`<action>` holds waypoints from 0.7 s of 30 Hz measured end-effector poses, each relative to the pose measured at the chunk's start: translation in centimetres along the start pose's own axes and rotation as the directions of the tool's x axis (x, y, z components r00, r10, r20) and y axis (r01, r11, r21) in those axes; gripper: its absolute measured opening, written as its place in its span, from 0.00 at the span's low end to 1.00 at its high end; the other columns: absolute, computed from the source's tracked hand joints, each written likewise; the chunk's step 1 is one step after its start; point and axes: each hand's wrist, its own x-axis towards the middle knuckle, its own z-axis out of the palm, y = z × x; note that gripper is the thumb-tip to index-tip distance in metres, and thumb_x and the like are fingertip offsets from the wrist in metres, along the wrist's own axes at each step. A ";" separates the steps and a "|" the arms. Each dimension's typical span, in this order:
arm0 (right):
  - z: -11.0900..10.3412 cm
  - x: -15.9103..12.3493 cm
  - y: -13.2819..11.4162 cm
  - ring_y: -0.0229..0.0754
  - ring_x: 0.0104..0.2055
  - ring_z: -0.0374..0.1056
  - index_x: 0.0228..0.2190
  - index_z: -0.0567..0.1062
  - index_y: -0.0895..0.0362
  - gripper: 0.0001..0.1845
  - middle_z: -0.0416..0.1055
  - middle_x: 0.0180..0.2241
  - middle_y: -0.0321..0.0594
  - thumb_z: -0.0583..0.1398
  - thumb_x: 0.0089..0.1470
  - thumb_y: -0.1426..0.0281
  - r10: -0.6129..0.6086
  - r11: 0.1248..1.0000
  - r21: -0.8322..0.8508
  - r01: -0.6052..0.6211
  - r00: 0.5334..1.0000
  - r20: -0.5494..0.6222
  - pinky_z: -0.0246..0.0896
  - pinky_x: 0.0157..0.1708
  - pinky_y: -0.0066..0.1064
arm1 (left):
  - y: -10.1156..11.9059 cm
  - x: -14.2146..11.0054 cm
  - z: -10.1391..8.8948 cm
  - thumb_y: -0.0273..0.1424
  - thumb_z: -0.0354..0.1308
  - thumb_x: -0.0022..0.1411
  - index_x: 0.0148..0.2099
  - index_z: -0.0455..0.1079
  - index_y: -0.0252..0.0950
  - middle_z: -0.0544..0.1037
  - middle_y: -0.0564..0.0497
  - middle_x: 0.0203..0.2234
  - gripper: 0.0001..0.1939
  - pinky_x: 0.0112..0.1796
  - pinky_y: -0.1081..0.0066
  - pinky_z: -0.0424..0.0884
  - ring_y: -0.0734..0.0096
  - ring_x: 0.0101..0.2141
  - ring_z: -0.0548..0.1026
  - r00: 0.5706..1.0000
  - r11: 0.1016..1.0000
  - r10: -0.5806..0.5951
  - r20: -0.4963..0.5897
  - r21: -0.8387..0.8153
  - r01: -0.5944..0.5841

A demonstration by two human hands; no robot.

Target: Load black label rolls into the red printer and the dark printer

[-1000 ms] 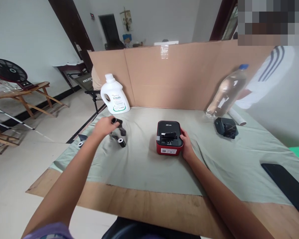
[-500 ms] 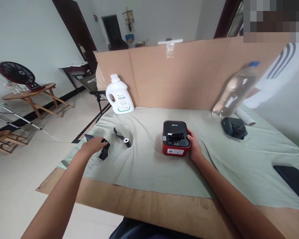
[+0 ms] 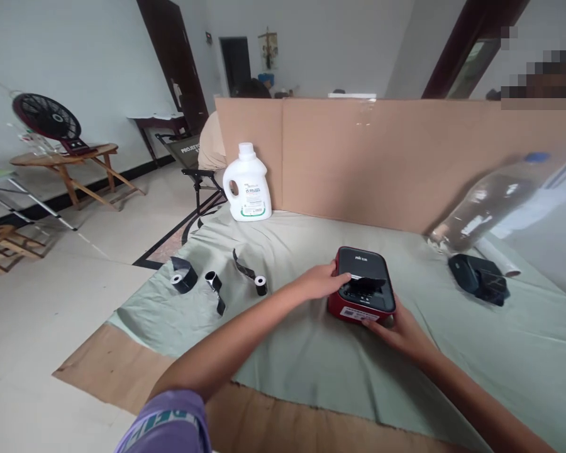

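A small red and black receipt printer (image 3: 363, 277) sits on the green cloth, with a strip of black paper (image 3: 365, 286) sticking out of its top slot. My left hand (image 3: 321, 282) grips its left side, thumb laid over the top near the strip. From the right, my right hand (image 3: 400, 330) holds the near right corner, its thumb along the labelled front. To the left lie three small rolls of black paper with loose tails: one roll (image 3: 183, 281) farthest left, a second roll (image 3: 212, 280) and a third roll (image 3: 261, 286).
A white detergent jug (image 3: 249, 185) stands at the back left before a cardboard panel (image 3: 349, 163). On the right are a large clear bottle (image 3: 490, 201), leaning, a black device in plastic (image 3: 478, 277) and a white tube (image 3: 500, 251). A person's blurred head shows behind the panel.
My left hand has let go of a black paper roll at the left and moved right onto the printer. My right hand has shifted to the printer's near corner. The view has turned left.
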 end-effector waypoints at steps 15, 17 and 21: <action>18.9 21.1 -10.4 0.65 0.59 0.65 0.66 0.55 0.56 0.46 0.68 0.60 0.56 0.67 0.52 0.61 -0.324 0.944 -0.043 0.327 0.944 0.062 0.63 0.56 0.57 | -11.3 -3.0 -21.3 0.39 0.48 0.64 0.44 0.79 0.35 0.83 0.45 0.39 0.21 0.39 0.66 0.72 0.55 0.41 0.79 0.746 0.975 -0.156 -0.648 0.022 0.223; 20.9 21.8 -10.1 0.67 0.58 0.65 0.67 0.52 0.58 0.49 0.68 0.58 0.59 0.67 0.51 0.60 -0.288 0.950 -0.096 0.296 0.954 0.089 0.63 0.54 0.58 | -13.3 -3.3 -22.2 0.40 0.48 0.64 0.44 0.78 0.35 0.83 0.44 0.40 0.21 0.39 0.66 0.72 0.55 0.41 0.79 0.732 0.969 -0.186 -0.655 0.002 0.249; 24.2 22.5 -9.5 0.68 0.58 0.64 0.68 0.48 0.60 0.51 0.67 0.58 0.61 0.66 0.52 0.58 -0.240 0.961 -0.118 0.249 0.967 0.089 0.63 0.54 0.59 | -15.9 -2.8 -24.1 0.41 0.48 0.62 0.41 0.78 0.35 0.83 0.44 0.42 0.21 0.39 0.66 0.72 0.55 0.41 0.79 0.733 0.962 -0.208 -0.648 0.001 0.274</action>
